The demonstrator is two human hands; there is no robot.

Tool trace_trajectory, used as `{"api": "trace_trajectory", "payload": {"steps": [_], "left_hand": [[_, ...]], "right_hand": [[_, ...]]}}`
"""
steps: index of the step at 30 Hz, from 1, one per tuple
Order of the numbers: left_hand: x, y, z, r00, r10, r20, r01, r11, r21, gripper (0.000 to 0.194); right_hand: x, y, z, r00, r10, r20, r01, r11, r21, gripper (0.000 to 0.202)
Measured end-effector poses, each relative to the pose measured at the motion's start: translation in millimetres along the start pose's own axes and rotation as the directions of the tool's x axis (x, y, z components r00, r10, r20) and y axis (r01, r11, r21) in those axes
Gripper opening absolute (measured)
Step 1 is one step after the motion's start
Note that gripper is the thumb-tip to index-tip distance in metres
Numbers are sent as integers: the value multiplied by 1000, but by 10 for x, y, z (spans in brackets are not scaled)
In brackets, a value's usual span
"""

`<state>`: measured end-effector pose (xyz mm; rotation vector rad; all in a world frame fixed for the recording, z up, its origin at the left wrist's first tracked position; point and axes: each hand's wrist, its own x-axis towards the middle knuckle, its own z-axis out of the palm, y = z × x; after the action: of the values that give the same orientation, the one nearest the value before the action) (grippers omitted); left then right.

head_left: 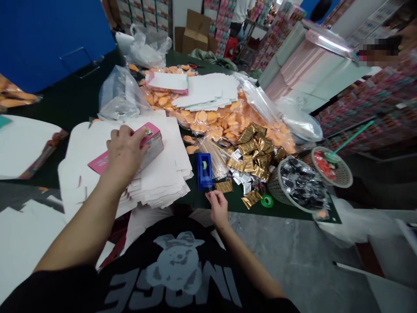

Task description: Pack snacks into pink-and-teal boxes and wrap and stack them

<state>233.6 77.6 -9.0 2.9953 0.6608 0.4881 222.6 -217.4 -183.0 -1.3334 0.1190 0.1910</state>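
Observation:
My left hand (124, 150) is closed over a pink printed box (153, 145), which lies on a thick stack of white card sheets (174, 163). At the front of a blue tape dispenser (204, 167), my right hand (219, 206) pinches the end of the clear tape with thumb and finger. Beside the dispenser lie gold foil packets (249, 158), small silver sachets (241, 176) and thin wooden sticks (213, 154) in clear wrappers. A green tape roll (267, 201) rests near the table edge.
Many orange pieces in clear bags (221, 124) cover the middle of the dark green table (185, 198), with white cards (208, 89) on top. A basket of black wrapped items (302, 184) and a basket with red items (332, 169) stand right. A person (241, 15) is behind.

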Motion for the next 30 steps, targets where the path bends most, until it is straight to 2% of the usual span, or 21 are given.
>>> {"api": "trace_trajectory", "payload": {"steps": [4, 8, 11, 14, 16, 18, 22, 24, 26, 30], "left_hand": [[18, 17, -16, 1000, 3, 9, -4, 1000, 7, 40], [20, -64, -98, 995, 63, 82, -61, 998, -24, 43], [-104, -286, -150, 986, 131, 102, -122, 989, -81, 51], [-350, -554, -121, 993, 118, 12, -115, 983, -144, 57], [-513, -681, -45, 993, 70, -90, -87, 975, -202, 54], [-622, -744, 61, 976, 45, -214, -105, 954, -279, 47], [-682, -735, 254, 898, 45, -438, -226, 902, -369, 33], [-676, -722, 311, 857, 58, -513, -279, 888, -366, 31], [-671, -729, 347, 835, 57, -548, -299, 882, -364, 33], [-674, -776, 405, 854, 46, -518, -270, 890, -367, 39]], "right_hand": [[37, 78, 130, 981, 190, -30, -188, 979, 77, 39], [100, 24, 144, 979, 202, 12, -200, 977, -71, 39], [21, -105, 96, 980, 150, 130, -107, 951, -290, 33], [-74, -338, 209, 948, 40, 314, 110, 889, -445, 25], [-80, -525, 455, 910, -17, 414, 208, 883, -420, 22], [-44, -701, 828, 866, -46, 498, 242, 909, -338, 21], [64, -926, 1679, 772, -54, 633, 230, 953, -200, 20], [118, -961, 2009, 747, -50, 663, 214, 962, -168, 20], [166, -953, 2233, 735, -22, 678, 181, 970, -165, 21], [227, -873, 2414, 735, 98, 671, 80, 970, -229, 23]]}}
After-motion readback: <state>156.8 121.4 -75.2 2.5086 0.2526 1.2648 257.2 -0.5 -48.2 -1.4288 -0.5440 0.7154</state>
